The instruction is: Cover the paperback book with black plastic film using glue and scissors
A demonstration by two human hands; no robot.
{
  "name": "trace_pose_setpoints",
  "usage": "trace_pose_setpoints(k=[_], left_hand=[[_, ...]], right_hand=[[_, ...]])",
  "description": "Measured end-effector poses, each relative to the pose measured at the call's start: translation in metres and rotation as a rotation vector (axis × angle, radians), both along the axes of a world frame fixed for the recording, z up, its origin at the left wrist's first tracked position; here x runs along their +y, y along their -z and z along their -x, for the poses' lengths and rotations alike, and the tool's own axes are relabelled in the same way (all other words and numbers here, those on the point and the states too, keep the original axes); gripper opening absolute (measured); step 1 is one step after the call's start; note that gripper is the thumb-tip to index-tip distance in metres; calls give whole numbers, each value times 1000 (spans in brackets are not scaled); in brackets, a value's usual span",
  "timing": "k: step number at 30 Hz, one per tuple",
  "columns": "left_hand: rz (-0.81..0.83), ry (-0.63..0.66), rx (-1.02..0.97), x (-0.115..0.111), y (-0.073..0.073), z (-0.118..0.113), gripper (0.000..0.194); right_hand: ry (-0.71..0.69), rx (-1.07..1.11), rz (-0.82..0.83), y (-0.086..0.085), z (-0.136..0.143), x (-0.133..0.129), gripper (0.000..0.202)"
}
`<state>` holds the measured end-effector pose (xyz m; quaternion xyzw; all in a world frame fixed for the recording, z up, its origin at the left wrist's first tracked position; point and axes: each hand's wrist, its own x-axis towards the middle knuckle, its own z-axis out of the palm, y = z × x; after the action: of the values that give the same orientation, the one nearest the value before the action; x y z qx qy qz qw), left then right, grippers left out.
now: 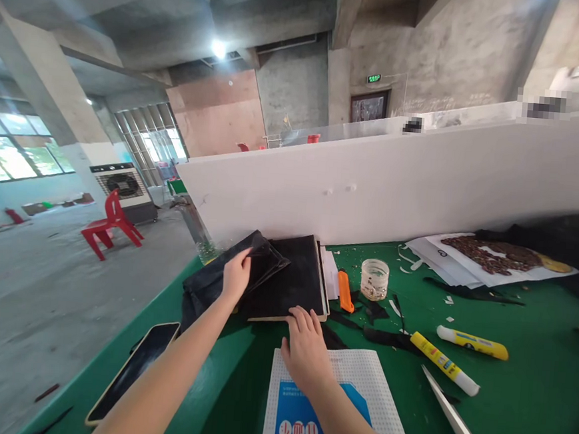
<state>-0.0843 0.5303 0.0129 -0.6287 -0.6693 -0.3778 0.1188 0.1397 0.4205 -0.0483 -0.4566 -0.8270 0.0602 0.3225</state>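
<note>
My left hand (235,281) is closed on a folded piece of black cloth (208,284), with the thumb on top and the other fingers mostly hidden. Part of this cloth overlaps the left side of a black-covered book (289,280), which lies flat with its page edges showing. My right hand (305,345) rests its fingertips on the book's near edge, fingers stretched out and palm over a white and blue booklet (352,376). Right of the book lies an orange utility knife (345,291), with loose white paper beside it.
A phone (137,365) lies at the table's left edge. To the right are a clear jar (374,280), two glue sticks (443,363), scissors (456,421), black scraps and printed sheets (441,262). A white partition (371,197) closes the far side of the green table (236,387).
</note>
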Motion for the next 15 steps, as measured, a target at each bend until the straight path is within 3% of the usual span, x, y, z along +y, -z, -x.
trace_pose_setpoints(k=[4, 7, 10, 13, 15], left_hand=[[115, 195, 57, -11, 18, -19, 52], [138, 276, 76, -38, 14, -29, 53], [153, 344, 76, -88, 0, -39, 42], [206, 436, 44, -159, -9, -48, 26], [214, 464, -12, -210, -7, -50, 22]], right_hand=[[-2, -16, -9, 1, 1, 0, 31], [4, -29, -30, 2, 1, 0, 31], [17, -32, -75, 3, 3, -1, 30], [24, -24, -135, 5, 5, -3, 29], [33, -22, -163, 5, 6, -5, 28]])
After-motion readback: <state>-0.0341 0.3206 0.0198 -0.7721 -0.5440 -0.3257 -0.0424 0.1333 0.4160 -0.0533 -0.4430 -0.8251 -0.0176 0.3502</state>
